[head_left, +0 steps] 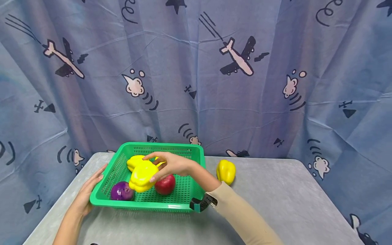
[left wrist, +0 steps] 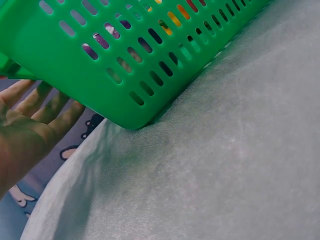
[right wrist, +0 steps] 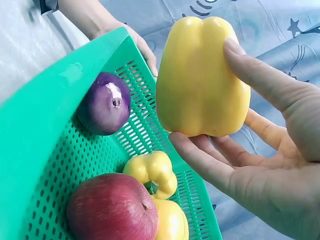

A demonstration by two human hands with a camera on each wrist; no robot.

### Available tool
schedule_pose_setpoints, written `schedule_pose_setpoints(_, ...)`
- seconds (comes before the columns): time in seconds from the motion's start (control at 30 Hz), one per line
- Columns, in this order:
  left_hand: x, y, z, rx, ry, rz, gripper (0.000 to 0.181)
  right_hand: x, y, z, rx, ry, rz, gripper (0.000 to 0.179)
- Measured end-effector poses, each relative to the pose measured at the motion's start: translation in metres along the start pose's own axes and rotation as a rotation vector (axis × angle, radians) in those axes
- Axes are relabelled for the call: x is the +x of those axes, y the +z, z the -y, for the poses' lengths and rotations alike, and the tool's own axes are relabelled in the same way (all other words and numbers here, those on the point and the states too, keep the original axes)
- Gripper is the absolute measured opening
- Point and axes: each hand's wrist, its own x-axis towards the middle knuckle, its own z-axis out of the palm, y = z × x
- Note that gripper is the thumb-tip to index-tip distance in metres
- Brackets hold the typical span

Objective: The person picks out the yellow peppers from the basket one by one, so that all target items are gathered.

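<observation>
Over the green plastic basket [head_left: 147, 205], my right hand [head_left: 176, 164] holds a yellow bell pepper [right wrist: 200, 80] between thumb and fingers. My left hand [head_left: 84, 195] rests against the basket's left side, fingers stretched along the rim; in the left wrist view they are spread beside its outer wall. Inside the basket sit a round purple vegetable [head_left: 122, 191] at the near left and a red apple [head_left: 165, 185] near the middle. Another yellow bell pepper [right wrist: 152, 170] with a green stem lies beyond them. A further yellow piece [right wrist: 172, 220] is partly hidden by the apple.
One more yellow bell pepper [head_left: 226, 172] stands on the grey table [head_left: 275, 200], right of the basket. A blue patterned curtain [head_left: 196, 85] hangs behind and around the table. The right wrist wears a black strap [head_left: 204, 202], close to the basket's near right corner.
</observation>
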Motion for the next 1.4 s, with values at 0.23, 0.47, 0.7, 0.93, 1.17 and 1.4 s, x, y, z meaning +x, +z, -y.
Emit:
schedule_pose_setpoints(0.23,0.000,-0.001,0.000,-0.029,0.006,0.032,0.058,-0.010,-0.002,-0.001,0.004,-0.024,-0.015,0.069)
schedule_pose_setpoints(0.47,0.000,-0.001,0.000,-0.026,0.005,0.031,0.058,-0.021,-0.008,-0.006,0.037,-0.029,-0.027,0.073)
schedule_pose_setpoints(0.7,0.000,-0.001,0.000,-0.030,0.006,0.021,0.057,-0.035,-0.013,-0.010,0.023,-0.023,-0.055,0.074)
schedule_pose_setpoints(0.93,0.000,-0.001,0.000,-0.018,-0.002,0.000,0.056,-0.049,-0.020,-0.011,0.004,-0.052,-0.094,0.075)
schedule_pose_setpoints(1.17,0.000,-0.001,0.000,-0.018,-0.001,0.005,0.057,-0.061,-0.025,-0.011,-0.001,-0.068,-0.099,0.077)
schedule_pose_setpoints(1.4,0.000,0.000,-0.001,-0.014,-0.005,-0.006,0.056,-0.074,-0.028,-0.011,0.004,-0.082,-0.098,0.078)
